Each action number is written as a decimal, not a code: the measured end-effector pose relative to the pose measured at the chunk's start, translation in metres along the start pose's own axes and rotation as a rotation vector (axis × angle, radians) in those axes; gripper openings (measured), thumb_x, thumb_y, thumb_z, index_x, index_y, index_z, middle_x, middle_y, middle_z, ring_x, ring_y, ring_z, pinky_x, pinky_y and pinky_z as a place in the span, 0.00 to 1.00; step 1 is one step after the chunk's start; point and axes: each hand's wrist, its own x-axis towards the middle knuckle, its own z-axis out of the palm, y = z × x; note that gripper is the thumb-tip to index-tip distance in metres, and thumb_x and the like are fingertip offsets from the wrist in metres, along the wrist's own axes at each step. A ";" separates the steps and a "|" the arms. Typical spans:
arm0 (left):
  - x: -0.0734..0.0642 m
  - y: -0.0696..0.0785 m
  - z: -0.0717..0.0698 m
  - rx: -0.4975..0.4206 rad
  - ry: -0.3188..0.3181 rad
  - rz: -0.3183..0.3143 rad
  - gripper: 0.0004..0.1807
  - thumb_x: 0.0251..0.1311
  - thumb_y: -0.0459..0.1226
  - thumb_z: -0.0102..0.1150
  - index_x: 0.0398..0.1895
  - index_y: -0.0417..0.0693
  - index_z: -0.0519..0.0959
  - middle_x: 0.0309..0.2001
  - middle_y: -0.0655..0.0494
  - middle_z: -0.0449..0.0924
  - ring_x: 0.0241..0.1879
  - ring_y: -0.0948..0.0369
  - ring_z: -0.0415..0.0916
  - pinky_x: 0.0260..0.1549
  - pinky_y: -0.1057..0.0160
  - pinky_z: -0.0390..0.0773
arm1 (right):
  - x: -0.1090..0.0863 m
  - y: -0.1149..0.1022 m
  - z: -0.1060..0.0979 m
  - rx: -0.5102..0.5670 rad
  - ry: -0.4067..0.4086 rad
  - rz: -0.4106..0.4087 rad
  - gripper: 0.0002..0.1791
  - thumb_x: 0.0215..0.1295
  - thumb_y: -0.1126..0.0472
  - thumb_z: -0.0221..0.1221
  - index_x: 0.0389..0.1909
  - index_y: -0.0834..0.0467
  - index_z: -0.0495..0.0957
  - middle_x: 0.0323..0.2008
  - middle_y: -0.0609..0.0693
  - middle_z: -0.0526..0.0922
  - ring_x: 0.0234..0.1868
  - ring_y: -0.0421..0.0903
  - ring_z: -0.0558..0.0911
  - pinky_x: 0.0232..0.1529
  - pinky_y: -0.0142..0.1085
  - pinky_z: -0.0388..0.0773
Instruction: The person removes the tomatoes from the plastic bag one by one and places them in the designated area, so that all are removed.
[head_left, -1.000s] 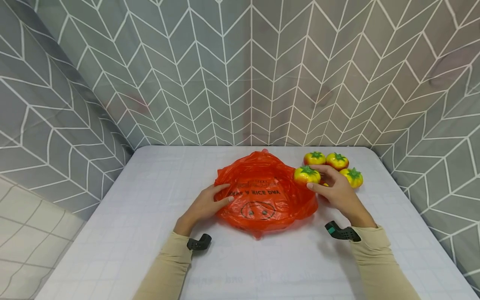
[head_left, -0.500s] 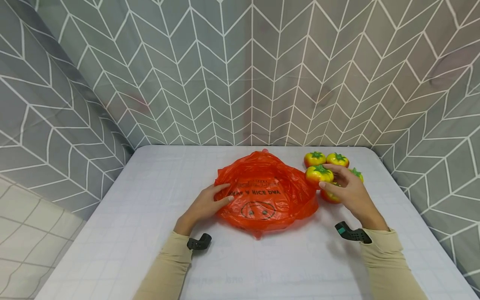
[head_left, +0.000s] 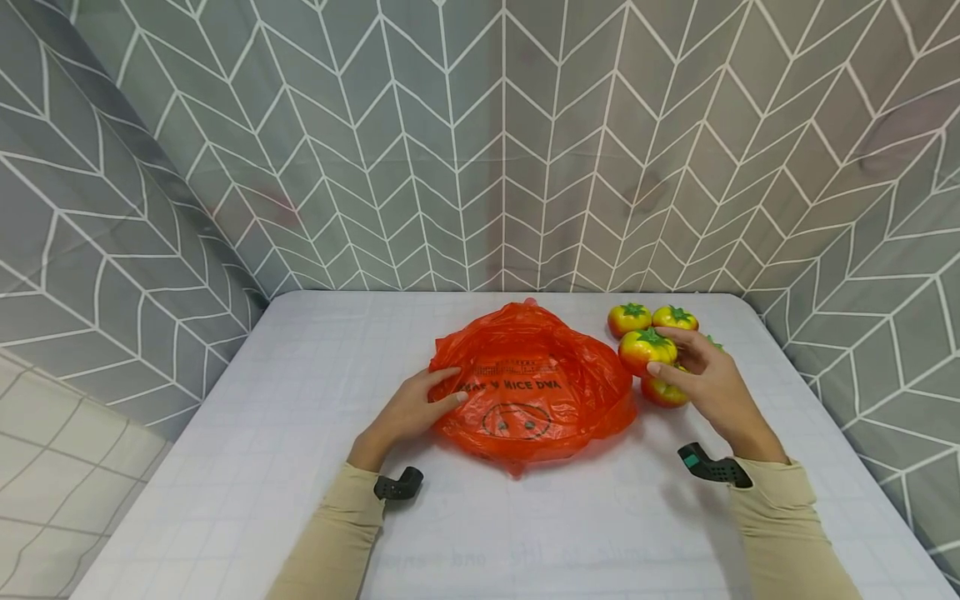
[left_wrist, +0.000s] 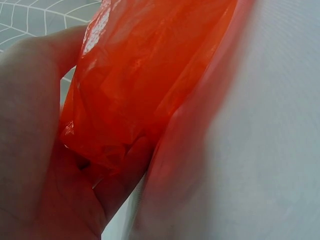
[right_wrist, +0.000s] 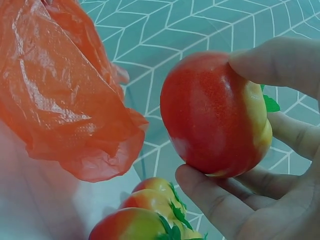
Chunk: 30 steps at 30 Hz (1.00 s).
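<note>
A red plastic bag (head_left: 517,392) lies with its mouth spread in the middle of the table, printed with dark letters and a simple face. At its left rim my left hand (head_left: 411,403) holds the film; in the left wrist view fingers (left_wrist: 125,175) curl against the bag's edge, partly seen through it. My right hand (head_left: 708,379) grips a red-and-yellow tomato (head_left: 647,352) with a green leafy top, thumb and fingers around its sides. This tomato (right_wrist: 215,115) is held just right of the bag, above another tomato (head_left: 664,392) on the table.
Two more tomatoes, one at the back (head_left: 628,318) and one beside it (head_left: 675,319), sit at the table's far right. A further one is mostly hidden behind my right hand. A patterned grey curtain (head_left: 480,167) rises behind the white table (head_left: 225,467).
My right hand has moved rightward with the tomato, away from the bag's right rim, uncovering another tomato below. The left hand and bag stay in place.
</note>
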 end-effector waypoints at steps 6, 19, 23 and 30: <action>-0.001 0.001 -0.001 -0.007 -0.004 -0.008 0.36 0.63 0.59 0.60 0.71 0.54 0.72 0.70 0.46 0.68 0.72 0.44 0.59 0.68 0.39 0.59 | 0.000 -0.002 -0.005 -0.012 0.006 0.016 0.35 0.69 0.50 0.63 0.72 0.58 0.64 0.68 0.61 0.67 0.67 0.64 0.68 0.49 0.18 0.71; 0.000 0.001 -0.001 0.000 -0.010 -0.011 0.36 0.63 0.58 0.60 0.71 0.55 0.72 0.70 0.46 0.68 0.71 0.44 0.60 0.68 0.39 0.60 | -0.007 0.008 -0.021 -0.068 0.052 0.084 0.38 0.71 0.47 0.61 0.75 0.59 0.60 0.73 0.64 0.59 0.70 0.67 0.63 0.50 0.20 0.73; 0.000 0.000 -0.001 -0.007 -0.003 -0.008 0.35 0.63 0.58 0.60 0.71 0.55 0.72 0.70 0.46 0.68 0.71 0.45 0.60 0.68 0.39 0.60 | -0.011 0.012 -0.025 -0.065 0.090 0.074 0.38 0.71 0.47 0.61 0.74 0.58 0.61 0.72 0.62 0.61 0.70 0.66 0.63 0.49 0.19 0.73; 0.000 -0.001 -0.002 -0.027 0.000 -0.016 0.34 0.64 0.57 0.61 0.70 0.54 0.73 0.69 0.47 0.69 0.70 0.45 0.61 0.68 0.40 0.61 | -0.018 0.022 -0.034 -0.050 0.145 0.067 0.34 0.71 0.51 0.61 0.74 0.56 0.63 0.70 0.59 0.62 0.72 0.62 0.62 0.53 0.18 0.70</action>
